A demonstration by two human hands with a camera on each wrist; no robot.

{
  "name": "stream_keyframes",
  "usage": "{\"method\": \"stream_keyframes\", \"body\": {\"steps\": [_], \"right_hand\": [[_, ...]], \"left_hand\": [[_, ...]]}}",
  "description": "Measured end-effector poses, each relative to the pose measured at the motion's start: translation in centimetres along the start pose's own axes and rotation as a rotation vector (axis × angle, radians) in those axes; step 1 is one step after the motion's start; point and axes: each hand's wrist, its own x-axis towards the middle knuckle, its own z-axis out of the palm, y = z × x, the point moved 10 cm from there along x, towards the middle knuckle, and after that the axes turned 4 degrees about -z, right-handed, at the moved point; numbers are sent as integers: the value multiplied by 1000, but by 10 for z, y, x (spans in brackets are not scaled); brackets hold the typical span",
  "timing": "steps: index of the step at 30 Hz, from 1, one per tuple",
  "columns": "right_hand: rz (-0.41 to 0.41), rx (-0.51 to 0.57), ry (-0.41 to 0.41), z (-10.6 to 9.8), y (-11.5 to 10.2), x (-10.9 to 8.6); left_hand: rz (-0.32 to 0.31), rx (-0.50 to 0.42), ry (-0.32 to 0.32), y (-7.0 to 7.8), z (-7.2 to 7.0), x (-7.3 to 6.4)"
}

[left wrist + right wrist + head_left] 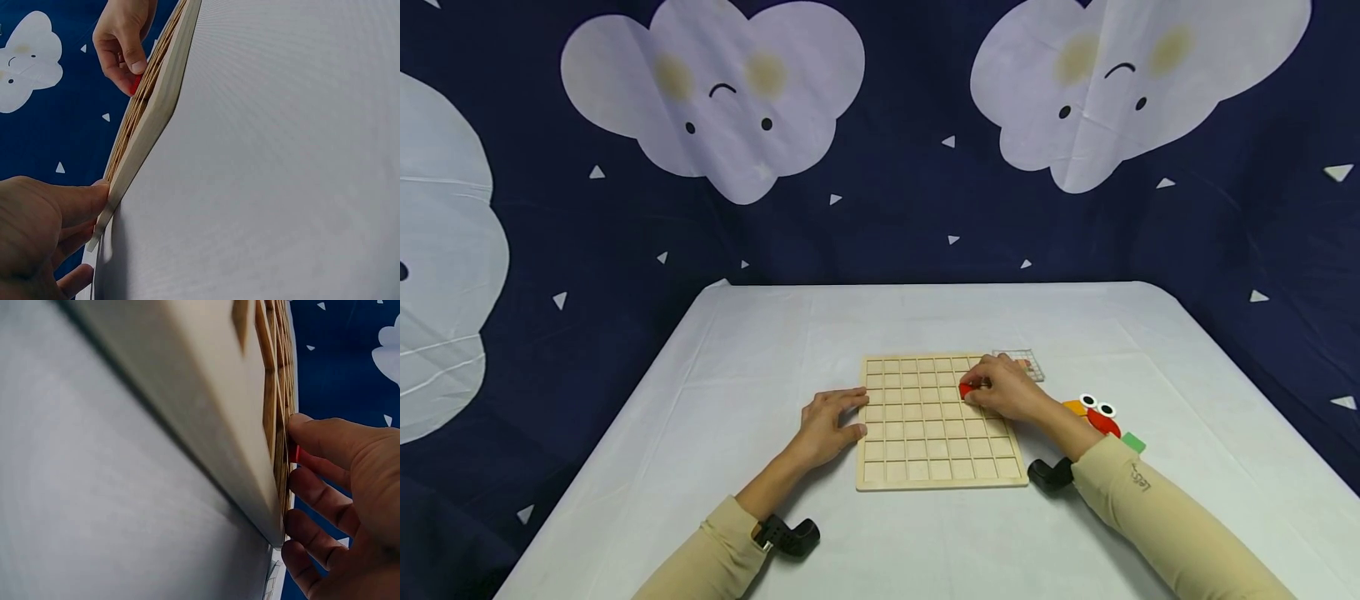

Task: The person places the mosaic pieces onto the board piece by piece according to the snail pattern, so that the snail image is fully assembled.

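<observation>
A square wooden grid board (917,472) lies on the white table, divided by thin strips into many small square compartments. My left hand (827,429) rests at its left side, thumb and extended fingertips touching the frame. Over the upper right part of the grid, my right hand (1006,387) pinches a small red piece (966,389) between thumb and index finger. In the right wrist view the red piece (294,452) is mostly hidden by the fingers, low at the grid strips. Whether it sits inside a compartment I cannot tell.
Behind my right hand lies a small wire-grid item (1036,367), partly covered. Right of the board, beside my forearm, are colourful pieces with cartoon eyes (1102,419) and a green piece (1133,442). A dark cloud-patterned curtain (895,225) hangs behind the table (760,333).
</observation>
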Motion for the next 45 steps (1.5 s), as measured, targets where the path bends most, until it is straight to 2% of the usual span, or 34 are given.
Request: {"method": "stream_keyframes", "body": {"steps": [6,11,17,22,28,40,45], "right_hand": [[-14,-6,-7,1,0,0],[11,16,-12,-1,2,-1],[63,47,16,-21,11,-13],[128,28,29,-44,27,-36],[197,-19,20,-63,43,-71],[253,-86,36,-78,62,-131],[250,-127,57,-82,68,-152]], "left_hand": [[-6,5,-3,-1,0,-1],[-21,4,-8,-2,0,-2],[-11,7,-7,0,0,-2],[-9,2,-7,2,-1,-2],[-7,13,-6,1,0,-1],[-17,5,-10,0,0,-2],[-14,4,-11,1,1,-2]]}}
